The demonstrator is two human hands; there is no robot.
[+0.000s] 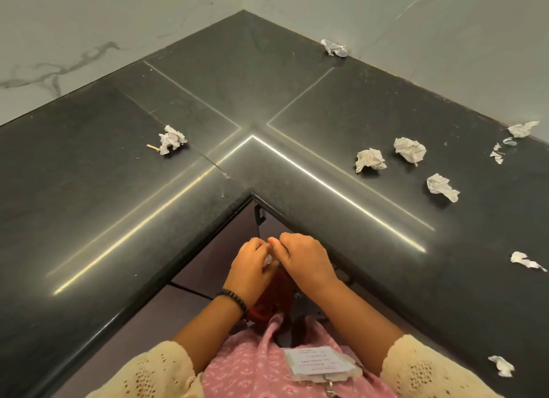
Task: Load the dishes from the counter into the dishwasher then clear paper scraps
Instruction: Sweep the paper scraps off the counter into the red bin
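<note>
Black stone counter (341, 106) filled the view, an L wrapping an inner corner where the person stood, with pale marbled walls (74, 35) behind it. No dishes showed on it; only paper scraps lay there, so the clearing step looked to be the one in hand.

One wad (171, 139) sat alone on the left wing, midway between wall and front edge. Another (334, 48) lay against the right wall, near the back corner. On the right wing three wads (409, 149) clustered mid-depth, well apart from the front edge, with small torn bits (523, 129) beyond them toward the wall. Two more scraps (525, 261) lay farther along that wing, near the right edge of the view.

Left hand (252, 268) and right hand (306, 258) met below the counter's inner corner, fingers curled. A bit of white paper (268, 259) showed between them, seemingly gripped by the left; whether the right also pinched it, I could not tell.

These scraps would likely be feather-light, soft and crushable, not fragile or slippery, but apt to skid on polished stone. Wads should take a loose pinch across the bulk; the flat torn bits would probably need sweeping to an edge or lifting by a raised corner.
</note>
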